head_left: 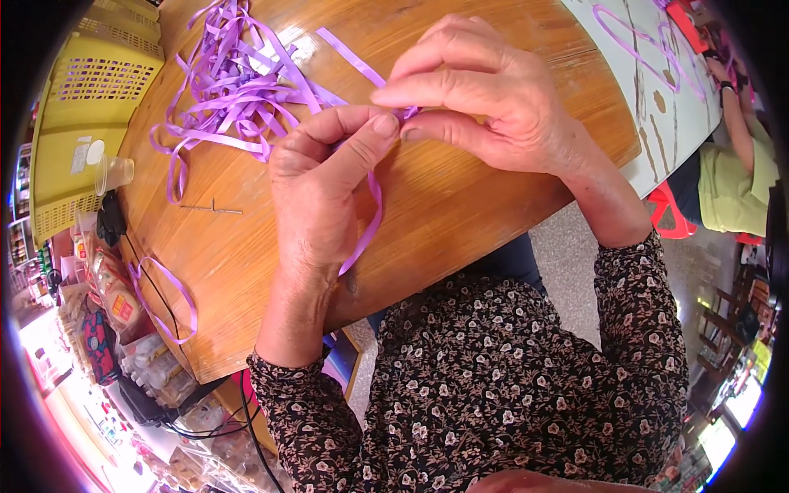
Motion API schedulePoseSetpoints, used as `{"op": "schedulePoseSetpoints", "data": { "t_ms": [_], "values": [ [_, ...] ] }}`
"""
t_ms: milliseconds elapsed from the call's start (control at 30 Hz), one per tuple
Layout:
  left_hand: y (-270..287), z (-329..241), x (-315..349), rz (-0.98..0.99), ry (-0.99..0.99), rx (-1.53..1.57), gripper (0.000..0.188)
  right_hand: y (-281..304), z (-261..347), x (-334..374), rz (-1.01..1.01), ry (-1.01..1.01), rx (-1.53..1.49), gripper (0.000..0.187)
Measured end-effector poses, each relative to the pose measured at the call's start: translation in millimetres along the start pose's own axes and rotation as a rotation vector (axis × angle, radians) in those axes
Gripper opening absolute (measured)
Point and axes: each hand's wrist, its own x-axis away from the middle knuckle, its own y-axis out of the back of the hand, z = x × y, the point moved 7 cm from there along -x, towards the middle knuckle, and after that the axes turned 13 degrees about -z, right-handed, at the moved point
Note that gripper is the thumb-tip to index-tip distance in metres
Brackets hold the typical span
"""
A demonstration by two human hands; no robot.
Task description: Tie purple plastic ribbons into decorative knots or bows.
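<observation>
My left hand (325, 168) pinches a narrow purple ribbon (374, 222) between thumb and forefinger. One end hangs below that hand over the table. My right hand (485, 103) meets it from the right, thumb and fingers closing on the same ribbon where a small bunched or folded part shows between the fingertips. Another length of the ribbon slants up and away behind the hands. Just beyond my left hand lies a tangled heap of purple ribbons (234, 103). The exact shape of the part between the fingers is mostly hidden.
The wooden table (444, 222) adjoins a white marbled surface (649, 99) holding a ribbon loop. A thin metal tool (212, 209), a clear plastic cup (117, 173) and a yellow basket (78, 123) are at left. Beside a red stool (670, 214), a co-worker (735, 181) sits.
</observation>
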Motion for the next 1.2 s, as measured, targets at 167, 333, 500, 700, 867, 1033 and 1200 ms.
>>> {"op": "schedulePoseSetpoints", "data": {
  "t_ms": [167, 333, 500, 700, 867, 1033, 1200],
  "values": [
    [4, 0, -2, 0.000, -0.035, -0.093, 0.009, -7, -4, 3, 0.093, -0.052, 0.041, 0.017],
    [6, -5, -2, -0.038, -0.083, -0.201, 0.008, 2, -2, 2, 0.064, -0.039, 0.108, 0.019],
    [11, -9, -4, -0.069, -0.129, -0.197, 0.008, 14, 5, -22, 0.082, -0.166, 0.064, 0.012],
    [16, -15, -5, -0.117, -0.191, -0.154, 0.007, 13, 4, -23, 0.079, -0.208, 0.041, 0.015],
    [19, -19, -11, -0.149, -0.208, -0.210, 0.007, 11, -6, 4, -0.165, 0.597, 0.043, 0.014],
    [27, -14, -17, -0.145, -0.125, -0.149, 0.007, 6, -7, 3, -0.100, 0.624, 0.114, 0.016],
    [24, -10, -17, -0.093, -0.047, -0.046, 0.008, 12, -6, -2, -0.066, 0.480, 0.078, 0.026]
  ]
}}
